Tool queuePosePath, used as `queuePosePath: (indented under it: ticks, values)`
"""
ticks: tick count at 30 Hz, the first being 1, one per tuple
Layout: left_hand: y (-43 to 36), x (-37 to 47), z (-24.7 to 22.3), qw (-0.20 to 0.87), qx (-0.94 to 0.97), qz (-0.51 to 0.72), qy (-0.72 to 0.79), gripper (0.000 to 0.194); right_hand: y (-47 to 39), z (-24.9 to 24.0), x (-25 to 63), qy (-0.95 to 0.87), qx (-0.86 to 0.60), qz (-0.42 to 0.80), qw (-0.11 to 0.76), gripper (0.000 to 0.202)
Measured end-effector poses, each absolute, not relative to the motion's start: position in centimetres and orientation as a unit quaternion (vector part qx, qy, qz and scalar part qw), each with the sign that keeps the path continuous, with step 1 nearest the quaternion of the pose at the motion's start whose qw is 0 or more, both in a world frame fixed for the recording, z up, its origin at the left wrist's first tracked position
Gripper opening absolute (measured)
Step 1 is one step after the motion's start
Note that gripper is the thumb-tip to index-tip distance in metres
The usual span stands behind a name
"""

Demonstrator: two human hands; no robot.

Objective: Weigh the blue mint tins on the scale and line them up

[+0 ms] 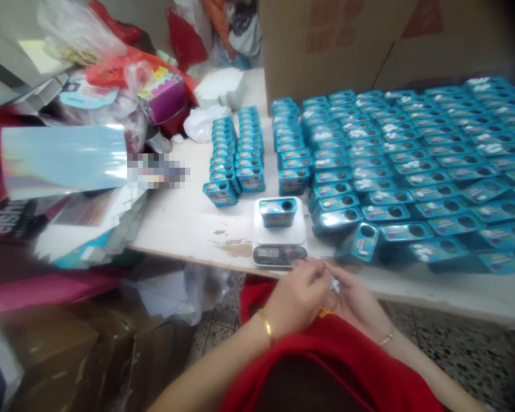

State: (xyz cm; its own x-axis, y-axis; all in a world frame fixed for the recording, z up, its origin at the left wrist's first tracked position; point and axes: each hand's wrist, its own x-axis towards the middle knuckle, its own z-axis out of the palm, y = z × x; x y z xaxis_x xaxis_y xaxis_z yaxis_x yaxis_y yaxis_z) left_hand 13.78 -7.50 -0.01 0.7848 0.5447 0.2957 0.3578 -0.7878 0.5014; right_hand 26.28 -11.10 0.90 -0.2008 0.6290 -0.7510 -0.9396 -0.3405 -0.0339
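My right hand (360, 306) is cupped palm up at the table's front edge, and several small white pellets (335, 285) lie in it. Against it rests my left hand (302, 292), its fingers curled in a closed grip; what they hold, if anything, is hidden. Just beyond the hands stands a white digital scale (257, 234) with a dark display, too blurred to read. On its pan sits a small blue box (278, 214) with a round dark hole in its top.
Many similar blue boxes (416, 209) fill the right side of the table (175, 223), several with white pellets on top. Short rows of blue boxes (249, 151) stand behind the scale. Printed sheets (64, 160), plastic bags and a purple box (162, 96) crowd the left. A large carton (326, 51) stands behind.
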Motion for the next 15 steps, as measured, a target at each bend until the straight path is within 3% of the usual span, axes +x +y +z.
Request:
queuePosePath:
  ticks: [15]
  values:
    - [-3.7, 13.1, 1.1, 0.205, 0.929, 0.23, 0.206, 0.017, -7.8, 1.9, 25.9, 0.186, -0.318, 0.76, 0.536, 0.031]
